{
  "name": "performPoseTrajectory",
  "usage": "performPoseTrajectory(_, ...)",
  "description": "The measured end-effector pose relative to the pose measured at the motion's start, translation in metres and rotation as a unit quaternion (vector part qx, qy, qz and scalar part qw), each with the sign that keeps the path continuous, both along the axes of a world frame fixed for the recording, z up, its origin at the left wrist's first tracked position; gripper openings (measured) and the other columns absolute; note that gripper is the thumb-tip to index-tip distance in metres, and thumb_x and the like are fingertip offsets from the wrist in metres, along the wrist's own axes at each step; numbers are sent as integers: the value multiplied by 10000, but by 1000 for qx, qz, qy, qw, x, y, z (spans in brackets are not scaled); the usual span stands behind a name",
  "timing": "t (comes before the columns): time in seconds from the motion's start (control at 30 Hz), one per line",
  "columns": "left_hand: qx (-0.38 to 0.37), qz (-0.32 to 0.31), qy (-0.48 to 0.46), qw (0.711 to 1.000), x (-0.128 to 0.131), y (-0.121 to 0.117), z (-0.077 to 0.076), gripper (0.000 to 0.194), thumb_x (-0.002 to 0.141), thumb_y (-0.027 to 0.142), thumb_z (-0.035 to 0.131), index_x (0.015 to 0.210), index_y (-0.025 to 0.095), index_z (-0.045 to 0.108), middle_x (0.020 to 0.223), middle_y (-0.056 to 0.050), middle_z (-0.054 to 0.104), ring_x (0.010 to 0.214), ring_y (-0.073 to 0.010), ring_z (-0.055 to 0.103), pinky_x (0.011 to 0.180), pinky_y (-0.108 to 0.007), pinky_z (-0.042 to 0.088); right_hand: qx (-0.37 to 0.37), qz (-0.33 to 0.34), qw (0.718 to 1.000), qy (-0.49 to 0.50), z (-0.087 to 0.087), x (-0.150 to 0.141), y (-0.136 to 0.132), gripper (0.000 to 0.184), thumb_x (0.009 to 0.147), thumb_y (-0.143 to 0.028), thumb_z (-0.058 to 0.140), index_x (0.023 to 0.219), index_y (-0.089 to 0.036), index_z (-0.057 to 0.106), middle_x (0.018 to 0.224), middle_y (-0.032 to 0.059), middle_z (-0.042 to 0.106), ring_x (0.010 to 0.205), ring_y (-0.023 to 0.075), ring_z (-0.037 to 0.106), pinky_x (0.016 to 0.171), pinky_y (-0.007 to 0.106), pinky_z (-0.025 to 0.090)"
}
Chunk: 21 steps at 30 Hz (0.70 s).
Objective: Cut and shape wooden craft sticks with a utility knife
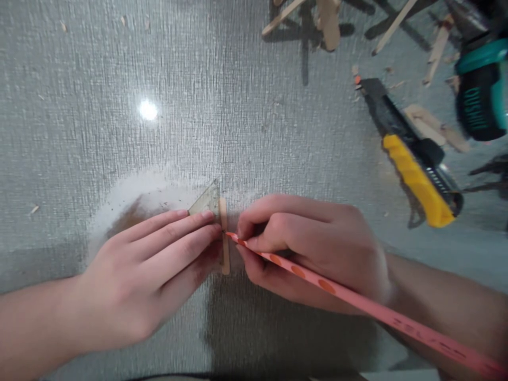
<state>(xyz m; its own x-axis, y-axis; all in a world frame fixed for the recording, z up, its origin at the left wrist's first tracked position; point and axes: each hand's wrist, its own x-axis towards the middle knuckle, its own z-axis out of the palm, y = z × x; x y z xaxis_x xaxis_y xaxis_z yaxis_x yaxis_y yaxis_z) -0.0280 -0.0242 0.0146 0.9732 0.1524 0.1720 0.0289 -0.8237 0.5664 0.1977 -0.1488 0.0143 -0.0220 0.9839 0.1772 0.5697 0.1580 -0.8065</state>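
A short wooden craft stick (224,211) lies upright on the grey textured surface (119,106), beside a small clear triangular ruler (206,200). My left hand (154,264) lies flat with fingers stretched out, pressing the ruler and touching the stick. My right hand (313,248) is closed in a writing grip on a pink pencil with orange dots (357,304). The pencil's tip touches the stick near its middle.
A yellow and black utility knife (416,164) lies at the right. A teal and black tool (482,90) sits at the far right edge. Several wooden sticks (329,21) and offcuts (431,124) are scattered along the top right. A pale worn patch (130,201) marks the surface.
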Motion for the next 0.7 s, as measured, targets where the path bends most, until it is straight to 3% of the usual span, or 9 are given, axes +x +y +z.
performPoseTrajectory(0.23,3,-10,5,1000,0,1,1,261,1090,159,524,1288,89,679,1358,-80,751,1345,-199,671,1249,-358,498,-6,9,1000,3,2,2,2,272,930,-61,656,796,-253,517,845,-28,720,709,92,702,627,198,605)
performPoseTrajectory(0.4,2,3,20,1000,-1,0,2,272,1105,186,486,1285,153,687,1366,-47,750,1332,-193,681,1232,-353,517,-26,31,999,14,3,2,1,291,932,-49,641,761,-233,494,818,-32,719,705,77,681,622,178,563)
performPoseTrajectory(0.7,-2,5,16,1000,1,0,2,270,1103,193,483,1276,154,687,1339,-57,763,1305,-196,700,1233,-339,517,-21,23,999,6,3,2,1,288,933,-63,646,758,-233,493,816,-36,714,673,68,656,593,178,542)
